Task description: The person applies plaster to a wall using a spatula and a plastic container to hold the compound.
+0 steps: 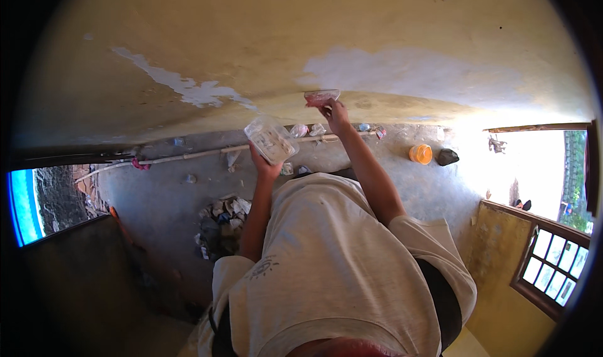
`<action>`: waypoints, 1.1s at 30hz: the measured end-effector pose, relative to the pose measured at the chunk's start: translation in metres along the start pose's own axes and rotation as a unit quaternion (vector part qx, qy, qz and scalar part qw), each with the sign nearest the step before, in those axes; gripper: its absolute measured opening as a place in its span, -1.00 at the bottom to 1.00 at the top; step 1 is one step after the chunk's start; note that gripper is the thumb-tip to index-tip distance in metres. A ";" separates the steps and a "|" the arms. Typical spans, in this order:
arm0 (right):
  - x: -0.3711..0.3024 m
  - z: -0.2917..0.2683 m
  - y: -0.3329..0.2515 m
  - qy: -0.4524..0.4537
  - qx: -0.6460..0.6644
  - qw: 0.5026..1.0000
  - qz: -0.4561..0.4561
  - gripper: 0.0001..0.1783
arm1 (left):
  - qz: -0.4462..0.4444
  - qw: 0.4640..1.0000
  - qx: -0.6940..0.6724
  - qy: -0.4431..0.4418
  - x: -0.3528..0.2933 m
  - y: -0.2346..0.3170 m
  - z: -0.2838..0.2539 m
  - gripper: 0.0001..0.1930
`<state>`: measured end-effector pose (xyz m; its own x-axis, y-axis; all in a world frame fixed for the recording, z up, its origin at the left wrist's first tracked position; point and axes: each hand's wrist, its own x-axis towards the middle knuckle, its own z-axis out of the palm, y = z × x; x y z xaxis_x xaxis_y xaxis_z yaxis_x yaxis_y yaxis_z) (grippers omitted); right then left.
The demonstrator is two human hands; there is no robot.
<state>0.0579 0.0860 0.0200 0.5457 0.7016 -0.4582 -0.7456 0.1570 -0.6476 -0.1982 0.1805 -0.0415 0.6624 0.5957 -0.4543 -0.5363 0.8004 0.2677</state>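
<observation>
— Yellow wall (264,49) with pale patched areas (377,71) is seen ahead; where is the blade held?
— A flat putty knife (321,97) is grasped by the right hand (336,115), its long edge laid level against the wall at the lower rim of a patch
— And the other hand?
— A clear plastic container (271,140) is gripped by the left hand (264,165), kept just lower-left of the blade, near it but apart, so the right hand is nearer the wall
</observation>
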 end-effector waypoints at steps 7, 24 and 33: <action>-0.074 0.124 -0.132 -0.058 0.011 0.981 -0.187 -0.78 | -0.023 1.000 0.005 -0.014 -0.002 0.004 0.010 -0.31; -0.006 0.031 0.009 -0.095 -0.026 0.995 0.001 -0.74 | 0.003 0.999 0.011 0.033 -0.009 0.008 -0.005 -0.26; -0.043 0.121 -0.126 -0.072 0.146 0.979 -0.119 -0.81 | 0.003 1.000 -0.001 0.007 -0.009 0.010 -0.009 -0.29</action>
<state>0.0816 0.1203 0.1948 0.6740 0.7080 -0.2109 -0.6921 0.5054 -0.5153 -0.2146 0.1824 -0.0426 0.6524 0.5991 -0.4643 -0.5413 0.7970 0.2678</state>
